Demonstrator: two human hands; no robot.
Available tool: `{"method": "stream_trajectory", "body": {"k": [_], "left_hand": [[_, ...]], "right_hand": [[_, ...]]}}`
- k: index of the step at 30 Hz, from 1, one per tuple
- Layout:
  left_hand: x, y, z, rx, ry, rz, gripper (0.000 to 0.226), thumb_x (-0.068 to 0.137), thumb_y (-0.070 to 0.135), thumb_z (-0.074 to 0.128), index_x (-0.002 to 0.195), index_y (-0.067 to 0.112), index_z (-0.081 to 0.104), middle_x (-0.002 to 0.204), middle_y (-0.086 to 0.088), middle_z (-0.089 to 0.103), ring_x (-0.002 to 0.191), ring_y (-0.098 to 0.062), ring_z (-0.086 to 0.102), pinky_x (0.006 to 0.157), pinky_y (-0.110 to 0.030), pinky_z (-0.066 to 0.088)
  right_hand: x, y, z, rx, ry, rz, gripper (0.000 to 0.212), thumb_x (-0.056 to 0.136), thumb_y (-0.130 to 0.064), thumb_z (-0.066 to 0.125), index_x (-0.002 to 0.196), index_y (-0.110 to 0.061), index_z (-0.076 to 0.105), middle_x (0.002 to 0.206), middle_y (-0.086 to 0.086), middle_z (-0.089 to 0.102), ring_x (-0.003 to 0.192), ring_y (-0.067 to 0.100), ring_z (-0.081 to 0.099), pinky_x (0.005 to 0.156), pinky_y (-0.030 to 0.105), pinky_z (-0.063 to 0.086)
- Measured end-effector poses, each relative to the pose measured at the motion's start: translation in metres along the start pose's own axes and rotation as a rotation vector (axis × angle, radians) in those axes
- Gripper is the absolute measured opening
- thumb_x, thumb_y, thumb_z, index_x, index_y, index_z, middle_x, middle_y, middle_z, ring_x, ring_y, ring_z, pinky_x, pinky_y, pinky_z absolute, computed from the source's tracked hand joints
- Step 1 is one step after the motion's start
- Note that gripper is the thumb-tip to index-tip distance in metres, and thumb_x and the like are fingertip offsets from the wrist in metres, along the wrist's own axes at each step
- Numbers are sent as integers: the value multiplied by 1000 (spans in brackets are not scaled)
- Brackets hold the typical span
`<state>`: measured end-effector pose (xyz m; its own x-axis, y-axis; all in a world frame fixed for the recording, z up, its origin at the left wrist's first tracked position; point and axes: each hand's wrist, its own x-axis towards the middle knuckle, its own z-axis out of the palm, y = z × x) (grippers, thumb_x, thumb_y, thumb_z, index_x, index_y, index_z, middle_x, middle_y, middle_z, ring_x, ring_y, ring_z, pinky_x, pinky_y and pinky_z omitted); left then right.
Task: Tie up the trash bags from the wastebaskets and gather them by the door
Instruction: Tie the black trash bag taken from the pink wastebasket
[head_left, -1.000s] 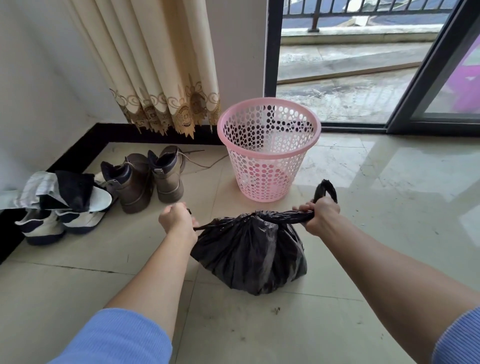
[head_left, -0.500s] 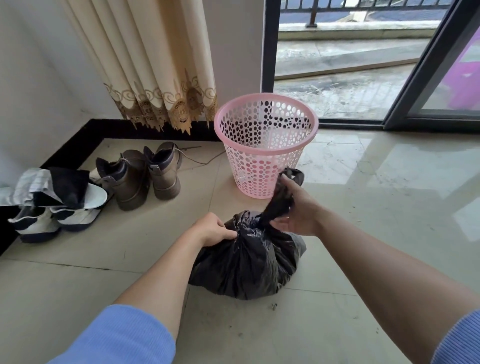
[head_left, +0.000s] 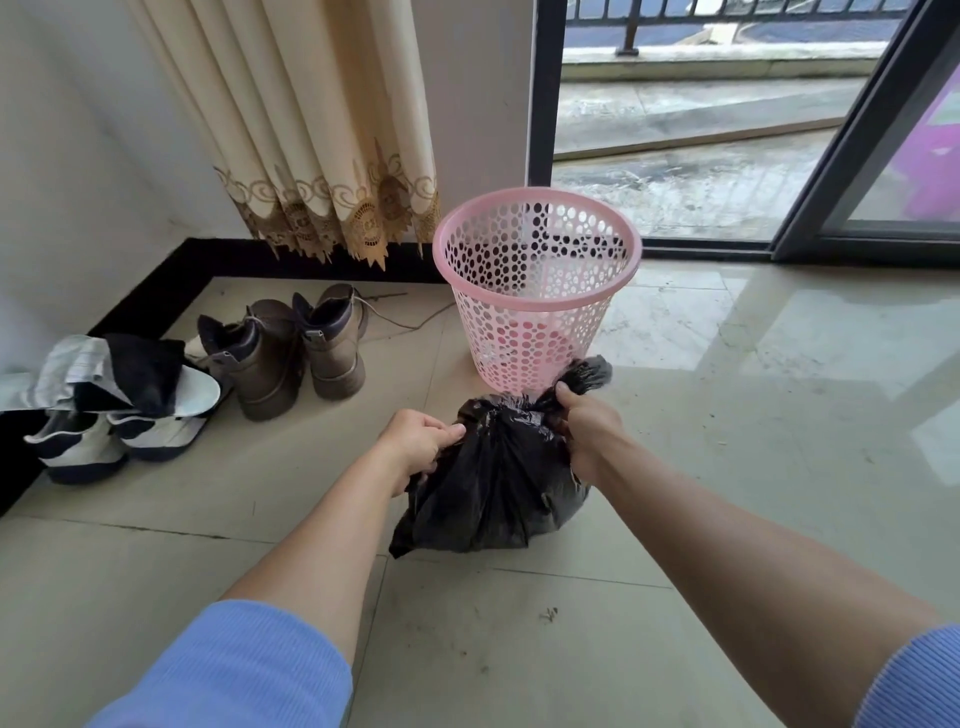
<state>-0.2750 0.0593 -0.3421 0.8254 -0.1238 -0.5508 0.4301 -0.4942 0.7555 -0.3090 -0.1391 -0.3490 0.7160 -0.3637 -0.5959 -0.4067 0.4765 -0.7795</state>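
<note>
A full black trash bag (head_left: 498, 493) sits on the tiled floor in front of a pink perforated wastebasket (head_left: 537, 291), which holds no bag. My left hand (head_left: 418, 444) grips the gathered plastic at the bag's upper left. My right hand (head_left: 587, 428) clutches the twisted top of the bag at its upper right, and a loose end of plastic sticks up past my fingers against the basket's base. The bag's neck is bunched between the two hands.
A pair of brown boots (head_left: 291, 348) and white sneakers (head_left: 114, 431) with dark cloth on them stand at the left by the black skirting. A cream curtain (head_left: 311, 130) hangs behind. A glass sliding door (head_left: 727, 130) with a dark frame lies beyond the basket.
A second ago both hands pulled the bag's ends wide apart. They have since come together at the bag's neck, with the right hand lowering its end from above the knot to the bag's upper right.
</note>
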Motion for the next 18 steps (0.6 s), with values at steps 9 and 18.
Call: {"method": "stream_trajectory", "body": {"k": [9,18], "left_hand": [[2,-4,2,293,213,-36,30,82,34,73,91,5,71,98,-24,70,95,-41,66,81,-41,54],[-9,13,-22,-383,-69,-114,15,89,16,66,78,16,56,47,4,49,33,-6,41,42,-13,35]], "right_hand": [[-28,-12,23,-356,-103,-450,15,97,-22,54,92,-15,67,99,13,73,86,20,68,69,38,56],[-14,-23,13,-1054,-267,-666,30,96,-12,45,65,-13,50,62,4,59,58,15,56,62,32,44]]}}
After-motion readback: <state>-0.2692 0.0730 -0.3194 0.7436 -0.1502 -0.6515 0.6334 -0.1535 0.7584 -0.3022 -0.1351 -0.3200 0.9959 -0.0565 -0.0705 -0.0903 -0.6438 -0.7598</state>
